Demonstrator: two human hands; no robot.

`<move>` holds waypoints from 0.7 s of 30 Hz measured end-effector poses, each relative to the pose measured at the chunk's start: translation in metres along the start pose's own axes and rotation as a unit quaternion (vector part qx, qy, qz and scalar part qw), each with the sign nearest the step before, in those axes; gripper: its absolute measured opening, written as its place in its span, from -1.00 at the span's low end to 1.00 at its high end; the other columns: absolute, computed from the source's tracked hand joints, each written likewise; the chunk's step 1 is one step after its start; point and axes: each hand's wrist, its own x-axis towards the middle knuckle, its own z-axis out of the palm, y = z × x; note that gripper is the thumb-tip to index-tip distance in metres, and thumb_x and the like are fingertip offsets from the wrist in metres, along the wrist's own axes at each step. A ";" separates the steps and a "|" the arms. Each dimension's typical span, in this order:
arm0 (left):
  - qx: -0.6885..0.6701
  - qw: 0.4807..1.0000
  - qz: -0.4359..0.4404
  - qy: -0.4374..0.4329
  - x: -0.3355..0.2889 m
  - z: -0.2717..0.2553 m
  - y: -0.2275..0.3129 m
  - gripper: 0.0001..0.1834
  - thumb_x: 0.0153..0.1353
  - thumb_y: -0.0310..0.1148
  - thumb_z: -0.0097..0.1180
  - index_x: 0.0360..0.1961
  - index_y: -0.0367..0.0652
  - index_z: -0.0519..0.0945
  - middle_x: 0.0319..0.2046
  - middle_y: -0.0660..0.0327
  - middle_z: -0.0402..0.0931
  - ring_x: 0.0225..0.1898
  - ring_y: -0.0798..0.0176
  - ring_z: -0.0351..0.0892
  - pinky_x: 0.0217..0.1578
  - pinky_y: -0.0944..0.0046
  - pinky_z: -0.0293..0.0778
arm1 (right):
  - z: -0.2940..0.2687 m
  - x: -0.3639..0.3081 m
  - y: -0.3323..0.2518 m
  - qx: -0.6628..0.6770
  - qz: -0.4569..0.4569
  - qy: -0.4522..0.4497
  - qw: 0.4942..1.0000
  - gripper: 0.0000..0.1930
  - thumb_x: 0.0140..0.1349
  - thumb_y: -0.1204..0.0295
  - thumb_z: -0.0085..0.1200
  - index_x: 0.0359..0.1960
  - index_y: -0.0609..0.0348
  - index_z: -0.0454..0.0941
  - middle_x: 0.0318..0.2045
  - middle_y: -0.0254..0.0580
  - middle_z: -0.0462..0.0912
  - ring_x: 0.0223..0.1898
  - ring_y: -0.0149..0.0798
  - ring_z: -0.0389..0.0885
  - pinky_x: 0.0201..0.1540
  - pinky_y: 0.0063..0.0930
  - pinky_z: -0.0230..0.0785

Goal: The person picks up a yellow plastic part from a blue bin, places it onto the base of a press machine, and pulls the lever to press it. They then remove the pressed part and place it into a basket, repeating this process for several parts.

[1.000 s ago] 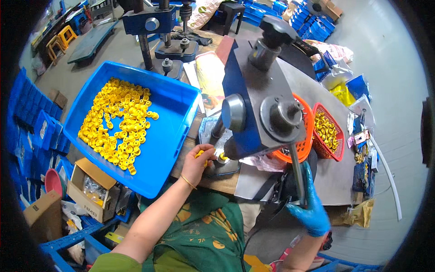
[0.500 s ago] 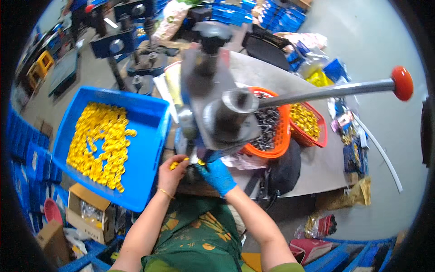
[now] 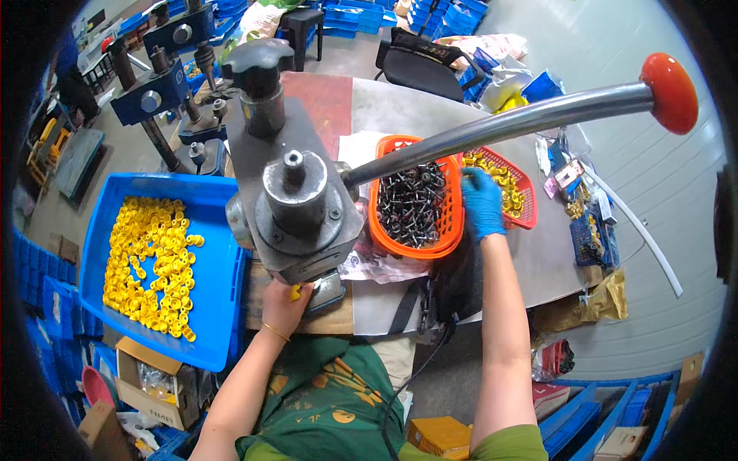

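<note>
My bare left hand (image 3: 283, 309) is closed on a small yellow plastic part (image 3: 295, 292), just below the head of the grey lever press (image 3: 296, 200). Part of its fingers is hidden by the press. In a blue glove, my right hand (image 3: 484, 206) is between the orange basket (image 3: 419, 252) of black metal pieces (image 3: 407, 203) and the red basket (image 3: 529, 192) of yellow parts (image 3: 509, 188). Its fingertips reach over the red basket's near left side; what they touch is hidden. More yellow ring-like parts (image 3: 146, 269) lie in the blue tray (image 3: 211, 307) at left.
The press's long steel lever (image 3: 507, 138) with a red knob (image 3: 670, 92) stretches right above the baskets. Other presses (image 3: 157, 100) stand at the far left. A black cable (image 3: 415, 376) hangs by the table's front edge. A black chair (image 3: 423, 69) stands beyond the table.
My right hand has left the press and moved right to the baskets. My left hand stays by the press with a yellow part. The whole view has shifted.
</note>
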 end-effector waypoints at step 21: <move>-0.705 0.595 -0.385 0.004 -0.006 -0.035 -0.013 -0.61 0.12 -0.46 -0.03 0.01 -0.22 0.28 -0.19 0.13 0.42 -0.38 0.38 0.37 -0.54 0.54 0.30 | 0.078 -0.107 -0.083 0.219 0.000 -0.104 0.970 -0.88 -0.01 0.52 0.11 -0.39 0.21 0.52 -0.53 -0.36 0.50 -0.49 -0.47 0.38 -0.40 -0.55 0.28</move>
